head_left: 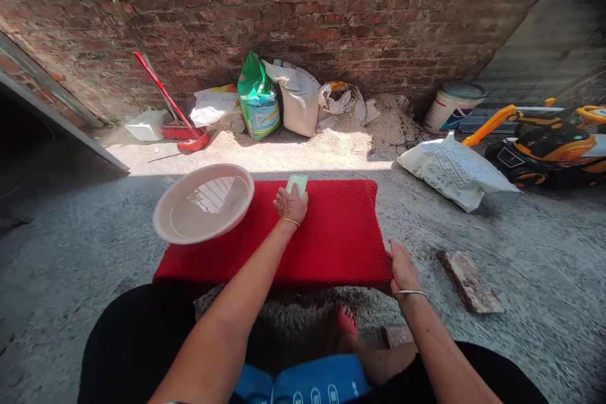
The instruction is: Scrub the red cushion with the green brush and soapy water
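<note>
Rough concrete floor under a brick wall; you sat behind the red mat [331, 246]. Your left hand [291, 204] was closed on a pale green bar [297, 184] at the mat's far edge, beside the water basin [163, 224]. Your right hand [402, 267] pinched the mat's near right corner. Looks like early setup; next move wants a steady mat. Open floor lay right, up to the brick piece [468, 281].

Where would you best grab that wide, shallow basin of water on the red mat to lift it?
Probably by the rim, both hands on opposite sides. The basin is wide and shallow, holds water, and overhangs the red mat at its left edge, so a one-sided grip would likely tip it. The left hand holds a green bar beside it; the right hand grips the mat's corner.
</note>
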Demonstrator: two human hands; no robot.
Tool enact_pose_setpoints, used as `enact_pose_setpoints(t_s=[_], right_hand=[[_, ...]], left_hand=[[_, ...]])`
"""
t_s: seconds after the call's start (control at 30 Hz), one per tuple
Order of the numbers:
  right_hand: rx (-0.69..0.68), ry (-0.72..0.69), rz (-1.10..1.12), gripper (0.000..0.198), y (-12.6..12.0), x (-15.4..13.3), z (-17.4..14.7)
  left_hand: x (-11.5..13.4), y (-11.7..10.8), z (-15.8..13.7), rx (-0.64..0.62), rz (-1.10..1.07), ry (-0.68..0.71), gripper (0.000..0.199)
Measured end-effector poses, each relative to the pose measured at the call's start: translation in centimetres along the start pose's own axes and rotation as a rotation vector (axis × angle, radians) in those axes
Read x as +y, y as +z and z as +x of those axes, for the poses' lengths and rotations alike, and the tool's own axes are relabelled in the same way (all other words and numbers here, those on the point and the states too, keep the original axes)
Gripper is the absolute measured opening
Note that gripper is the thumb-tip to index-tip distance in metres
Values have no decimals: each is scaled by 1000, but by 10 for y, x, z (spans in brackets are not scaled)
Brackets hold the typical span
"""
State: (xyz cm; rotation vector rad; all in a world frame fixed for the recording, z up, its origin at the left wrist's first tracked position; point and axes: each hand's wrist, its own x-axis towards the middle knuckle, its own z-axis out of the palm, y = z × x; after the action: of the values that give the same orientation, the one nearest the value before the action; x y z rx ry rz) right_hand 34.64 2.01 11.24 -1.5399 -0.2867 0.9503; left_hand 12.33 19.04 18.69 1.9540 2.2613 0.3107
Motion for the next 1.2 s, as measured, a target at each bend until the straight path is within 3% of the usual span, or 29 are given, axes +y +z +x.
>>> enact_pose_setpoints(t_s=[0.07,0.13,0.23,0.4,0.5,0.57,0.63,0.67,0.83,0.9,0.97,1.1,1.2], right_hand=[[38,38,-9,42,4,-3,-3],[60,65,0,41,8,-5,-6],[52,65,-3,40,11,-6,-7],[60,59,-23,40,13,-5,-6],[60,62,-50,41,14,-8,-7],[68,75,-74,43,14,-10,-9],[79,90,-69,43,14,-12,-11],[80,101,-45,42,13,-12,-11],[74,125,45,41,12,-10,-11],[73,139,46,44,12,-11,-11],[85,167,51,46,13,-14,-11],[97,208,59,46,13,-19,-13],[94,200,66,42,13,-20,-15]], left_hand=[[-20,-2,32,51,21,-139,50],[-23,1,49,58,28,-223,46],[5,15,50,45,15,-206,44],[105,47,-3,-64,-34,52,52],[156,60,-54,-175,-73,375,53],[170,62,-81,-270,-93,593,50],[163,58,-92,-298,-109,653,50],[153,54,-90,-282,-111,615,51],[85,36,-47,-128,-21,220,55],[76,38,-43,-102,20,171,56],[83,47,-57,-112,33,235,57],[109,58,-107,-216,-19,541,56],[96,46,-117,-237,-51,611,56]])
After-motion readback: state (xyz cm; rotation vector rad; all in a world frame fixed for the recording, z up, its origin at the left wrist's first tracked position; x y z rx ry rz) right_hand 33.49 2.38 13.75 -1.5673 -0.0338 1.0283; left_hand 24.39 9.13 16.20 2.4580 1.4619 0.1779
